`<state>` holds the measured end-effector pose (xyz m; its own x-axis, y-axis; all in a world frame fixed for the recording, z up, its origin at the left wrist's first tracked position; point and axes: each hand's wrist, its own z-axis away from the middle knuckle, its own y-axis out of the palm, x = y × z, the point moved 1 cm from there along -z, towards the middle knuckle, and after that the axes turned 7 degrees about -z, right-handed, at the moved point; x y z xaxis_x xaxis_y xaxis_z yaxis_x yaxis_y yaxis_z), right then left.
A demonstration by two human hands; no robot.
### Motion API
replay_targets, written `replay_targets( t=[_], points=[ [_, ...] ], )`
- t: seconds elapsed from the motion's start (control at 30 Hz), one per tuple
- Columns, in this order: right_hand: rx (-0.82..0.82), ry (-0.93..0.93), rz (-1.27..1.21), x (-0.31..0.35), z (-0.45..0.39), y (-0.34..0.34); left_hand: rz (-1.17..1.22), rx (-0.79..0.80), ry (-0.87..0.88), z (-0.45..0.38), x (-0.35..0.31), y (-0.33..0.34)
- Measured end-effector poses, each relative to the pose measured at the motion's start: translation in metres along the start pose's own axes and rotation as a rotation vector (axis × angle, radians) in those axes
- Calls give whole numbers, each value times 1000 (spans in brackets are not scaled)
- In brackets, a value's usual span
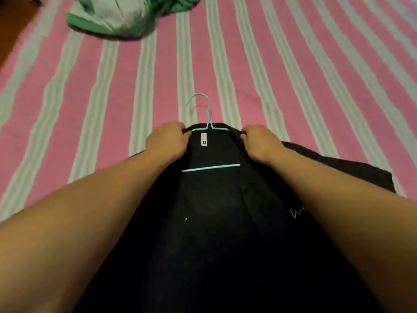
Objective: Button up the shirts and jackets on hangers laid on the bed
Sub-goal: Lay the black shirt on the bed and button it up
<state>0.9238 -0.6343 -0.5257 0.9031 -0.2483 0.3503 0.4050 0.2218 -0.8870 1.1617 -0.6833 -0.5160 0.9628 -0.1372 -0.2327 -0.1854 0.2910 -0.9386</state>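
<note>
Pink and pale-striped bedding (293,75) fills the frame, and your dark shirt (214,233) lies on it in the lower centre, front open. Nearest the camera, both your bare forearms enter from the bottom corners and reach up across the shirt, converging toward its collar in the middle of the frame. Your left hand (167,141) has its fingers curled around the left side of the collar, gripping the fabric just beside the hanger's shoulder. Your right hand (259,141) mirrors it, fingers curled onto the right side of the collar. Between your hands a small white neck label (203,139) carries a dark mark too small to read. On the right chest, lower right of centre, pale handwritten-style lettering (297,212) is partly hidden by your right forearm and cannot be read. A turquoise wire hanger (209,125) sits inside the shirt: its lower bar shows across the open front, and its hook lies on the bedding just above the collar. Farther off, at the upper left, a crumpled green and white garment (112,16) rests on the bed, with a strip of brown floor (11,26) at the left edge.
</note>
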Motion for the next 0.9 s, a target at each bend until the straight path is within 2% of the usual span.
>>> replay_targets(
  t=[0.13, 0.23, 0.3, 0.4, 0.47, 0.57, 0.63, 0.7, 0.73, 0.8, 0.9],
  points=[
    [-210, -33, -14, -5, -30, 7, 13, -184, -20, -31, 1, 18],
    [-271, 45, -114, -4, -51, -9, 6, -191, -107, -51, -9, 4],
    [-296, 54, -116, 2, -38, -15, 18, -178, -158, -36, -16, -4],
    [-358, 57, -327, 8, 32, -16, 268, -274, -171, 35, -17, -12],
    [-271, 199, -479, 8, 93, -9, 530, -204, -355, 93, -6, -4],
    [10, 363, -548, 7, 137, 14, 917, 42, -772, 144, 7, 17],
    [52, 439, -629, 12, 126, 21, 1111, 87, -862, 143, 7, 21],
    [3, 514, -760, 20, 97, 26, 1263, 45, -819, 124, 5, 22],
    [-25, 512, -818, 24, 81, 29, 1257, 32, -754, 113, 4, 22],
    [-74, 380, -872, 36, 59, 36, 1192, 36, -550, 97, 2, 18],
    [-72, 172, -765, 44, 55, 56, 1022, 170, -195, 89, 7, 25]
  ],
)
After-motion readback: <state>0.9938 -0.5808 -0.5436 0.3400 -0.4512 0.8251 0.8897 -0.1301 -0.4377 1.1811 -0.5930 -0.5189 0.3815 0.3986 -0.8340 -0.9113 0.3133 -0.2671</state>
